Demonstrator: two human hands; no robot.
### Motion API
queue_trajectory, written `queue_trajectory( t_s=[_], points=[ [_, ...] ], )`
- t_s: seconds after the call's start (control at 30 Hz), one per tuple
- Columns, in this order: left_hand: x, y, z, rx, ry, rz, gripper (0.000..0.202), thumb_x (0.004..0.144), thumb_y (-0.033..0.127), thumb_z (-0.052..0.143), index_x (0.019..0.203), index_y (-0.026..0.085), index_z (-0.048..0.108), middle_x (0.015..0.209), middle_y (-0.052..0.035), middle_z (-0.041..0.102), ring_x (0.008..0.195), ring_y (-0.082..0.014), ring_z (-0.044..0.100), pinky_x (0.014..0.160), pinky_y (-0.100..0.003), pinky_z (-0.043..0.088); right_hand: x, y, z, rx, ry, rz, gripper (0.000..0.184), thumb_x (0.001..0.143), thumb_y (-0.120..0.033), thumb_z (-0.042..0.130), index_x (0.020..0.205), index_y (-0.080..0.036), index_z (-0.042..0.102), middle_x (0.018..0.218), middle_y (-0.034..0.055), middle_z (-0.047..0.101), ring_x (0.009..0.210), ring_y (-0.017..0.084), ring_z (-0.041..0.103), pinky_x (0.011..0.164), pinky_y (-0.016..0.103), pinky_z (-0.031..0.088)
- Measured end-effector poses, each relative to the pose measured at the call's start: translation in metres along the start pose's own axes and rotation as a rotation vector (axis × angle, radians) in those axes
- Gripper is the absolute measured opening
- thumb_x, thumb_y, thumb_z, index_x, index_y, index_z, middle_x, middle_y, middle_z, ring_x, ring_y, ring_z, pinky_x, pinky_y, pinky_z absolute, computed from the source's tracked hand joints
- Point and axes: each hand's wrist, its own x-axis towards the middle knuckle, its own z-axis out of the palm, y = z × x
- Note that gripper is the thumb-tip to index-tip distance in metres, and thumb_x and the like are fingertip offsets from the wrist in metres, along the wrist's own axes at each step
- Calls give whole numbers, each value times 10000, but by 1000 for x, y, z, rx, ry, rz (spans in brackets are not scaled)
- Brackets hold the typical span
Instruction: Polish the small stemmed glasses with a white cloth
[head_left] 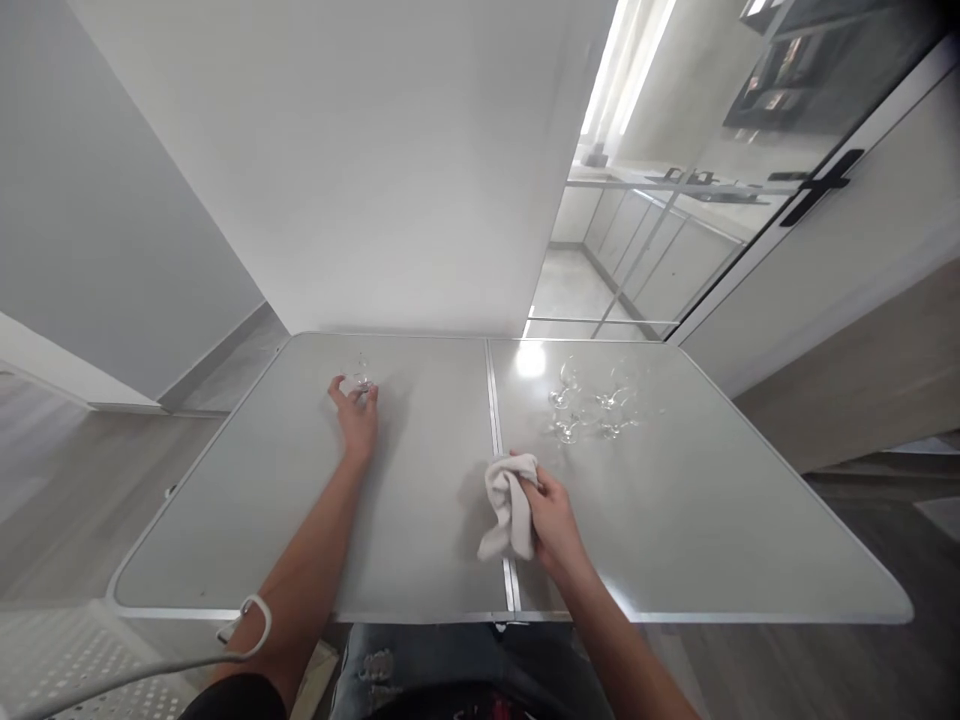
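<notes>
My left hand (355, 422) reaches to the far left part of the table, its fingers closed about the lower part of a small clear stemmed glass (362, 379). The glass is see-through and its outline is faint. Near the table's middle seam, my right hand (556, 522) grips a crumpled white cloth (510, 505), which hangs loosely from the fingers just above the tabletop. Several more clear glasses (566, 428) stand in a close group on the right half, beyond my right hand.
The pale folding table (247, 520) has a metal rim and a metal seam (493, 400) across its middle. A white wall (390, 200) rises behind it. At the right is a glass-paned door (645, 250). A white perforated basket (105, 670) and a white cable (187, 662) lie at lower left.
</notes>
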Motion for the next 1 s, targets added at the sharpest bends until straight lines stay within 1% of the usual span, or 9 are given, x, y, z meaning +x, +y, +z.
queue_trajectory(
  t_s=[0.07,0.17,0.3,0.4,0.5,0.63,0.8,0.9,1.0],
  points=[
    [-1,3,1,-1,-5,53,652,922,406,633,1466,195,343,913,-43,677,854,-161,673,866,-309,497,27,-6,17,159,-40,35,427,715,-421,847,1068,-195,770,881,53,770,737,220,702,639,301,556],
    [-10,12,3,75,-59,197,650,888,407,684,1467,212,465,874,-15,655,837,-155,650,879,-294,492,69,-13,38,316,-52,-35,365,687,-405,863,966,-191,765,887,42,765,792,198,697,701,290,559],
    [-30,30,12,215,-259,411,603,832,460,763,1384,253,635,787,4,655,723,-148,602,805,-265,475,102,-10,49,350,-112,-130,341,703,-405,850,952,-187,771,944,41,768,810,177,679,705,277,533],
    [-44,42,22,290,-436,523,544,830,493,771,1329,288,698,727,2,663,644,-138,569,711,-244,437,109,-5,46,361,-99,-236,357,671,-354,869,980,-199,784,1021,37,770,872,179,677,751,285,533],
    [-56,48,31,321,-557,595,505,856,511,745,1321,318,706,732,-4,680,621,-131,563,672,-238,410,115,-3,40,372,-43,-318,312,672,-355,870,935,-204,798,961,32,763,877,187,670,778,305,541],
    [-70,47,38,324,-592,577,452,866,509,734,1276,319,736,716,-12,674,595,-131,549,663,-240,402,121,-4,35,277,-42,-454,313,687,-351,860,964,-212,813,1000,43,752,931,205,667,831,330,545],
    [-72,42,43,301,-588,571,411,835,477,773,1211,309,772,704,-30,677,582,-139,553,645,-250,388,112,-6,31,-32,-229,-581,294,823,-353,751,1082,-223,799,1104,51,764,1053,252,676,963,378,521],
    [-68,44,42,334,-608,603,383,866,451,745,1225,317,768,761,-53,719,611,-151,577,646,-256,383,103,-9,28,-195,-295,-644,482,881,-344,682,1354,-252,672,1110,34,741,978,231,667,943,370,513],
    [-68,49,39,344,-689,611,339,872,430,735,1193,333,782,794,-62,734,641,-164,595,639,-257,378,100,-10,26,-279,-393,-622,719,891,-349,678,1565,-297,434,897,-3,679,771,184,592,836,343,510]
  ],
)
